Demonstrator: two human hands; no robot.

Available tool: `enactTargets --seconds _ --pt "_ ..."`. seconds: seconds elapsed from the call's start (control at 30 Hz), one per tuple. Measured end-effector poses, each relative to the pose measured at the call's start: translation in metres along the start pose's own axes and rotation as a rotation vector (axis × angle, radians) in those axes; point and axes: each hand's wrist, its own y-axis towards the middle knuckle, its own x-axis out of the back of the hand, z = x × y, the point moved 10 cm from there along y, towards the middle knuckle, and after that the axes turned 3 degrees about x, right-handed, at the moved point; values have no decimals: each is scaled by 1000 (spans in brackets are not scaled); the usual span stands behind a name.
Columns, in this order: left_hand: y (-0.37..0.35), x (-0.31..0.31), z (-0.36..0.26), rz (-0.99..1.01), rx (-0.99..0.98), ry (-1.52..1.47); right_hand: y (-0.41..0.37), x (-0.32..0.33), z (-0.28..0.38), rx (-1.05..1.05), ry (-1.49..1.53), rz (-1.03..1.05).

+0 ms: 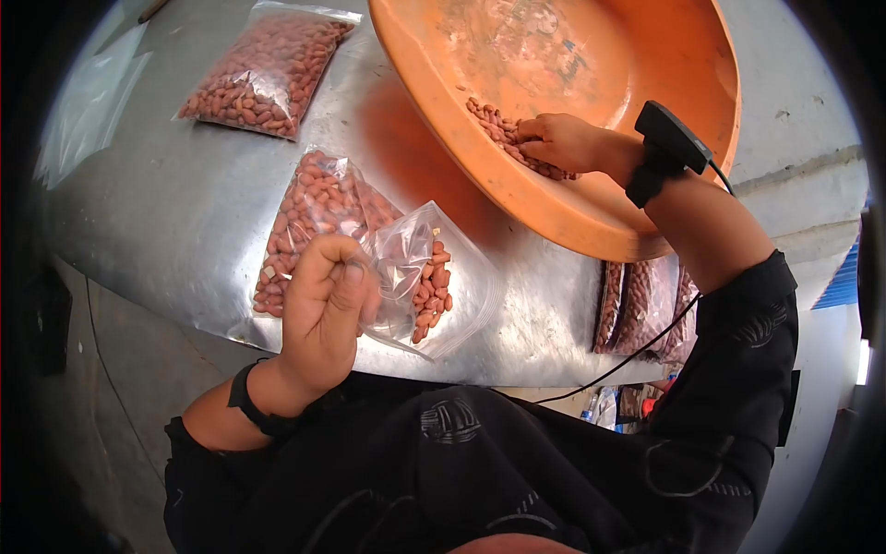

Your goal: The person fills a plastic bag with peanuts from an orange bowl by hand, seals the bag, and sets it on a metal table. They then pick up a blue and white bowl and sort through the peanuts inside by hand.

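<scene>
Left hand (323,309) closed on the mouth of a part-filled clear bag (426,282), held above the metal table (185,212); right hand (554,140) cupped over peanuts (494,125), inside the tilted orange basin (572,55); filled bags (268,69) laid nearby

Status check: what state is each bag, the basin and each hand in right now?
held zip bag: partly filled, pinched at top by left hand.
orange basin: nearly empty, peanuts gathered at its near side.
right hand: in the basin, fingers curled on the peanuts.
near bag: full, lying on the metal table.
far bag: full, lying flat.
</scene>
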Motion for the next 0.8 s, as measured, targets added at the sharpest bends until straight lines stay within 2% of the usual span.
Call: enactTargets --seconds 0.07,0.17,0.37,0.47,0.6,0.63,0.8 --pt "0 1 0 -16 -3 -4 -6 -4 0 113 -43 -58" --pt "0 1 1 -39 2 9 -24 0 6 -147 204 35" --pt "4 2 5 -67 11 -27 -30 13 20 -128 195 -63" --pt "7 2 5 -90 24 -60 -32 15 16 -177 331 -95" --pt "7 3 5 -117 27 -101 -41 43 25 -184 331 -186" --pt "7 2 4 -119 27 -112 -38 55 27 -92 161 -272" --pt "6 -11 -8 -130 -30 -137 -49 62 44 -151 210 -265"
